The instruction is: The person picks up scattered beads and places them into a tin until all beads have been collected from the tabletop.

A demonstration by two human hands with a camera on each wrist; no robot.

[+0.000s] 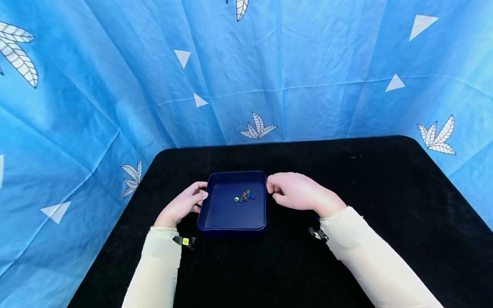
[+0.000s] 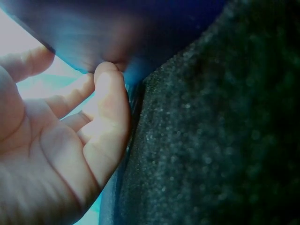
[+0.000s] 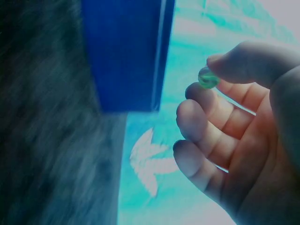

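Observation:
A shallow dark blue square box (image 1: 233,220) stands on the black table with several small glass marbles (image 1: 245,198) lying together on its floor. My left hand (image 1: 182,203) holds the box by its left side, thumb at the rim. In the left wrist view, fingertips of the left hand (image 2: 70,126) meet the outer wall of the box (image 2: 140,33). Just off the right side of the box is my right hand (image 1: 300,192). The right wrist view shows a green swirled marble (image 3: 208,78) pinched between its thumb and forefinger, the other fingers loosely bent.
Black cloth (image 1: 369,192) covers the table, whose back corners are rounded. A blue curtain (image 1: 319,64) with white leaves and triangles hangs behind it and on both sides. Dark straps (image 1: 186,241) sit at both wrists over pale sleeves.

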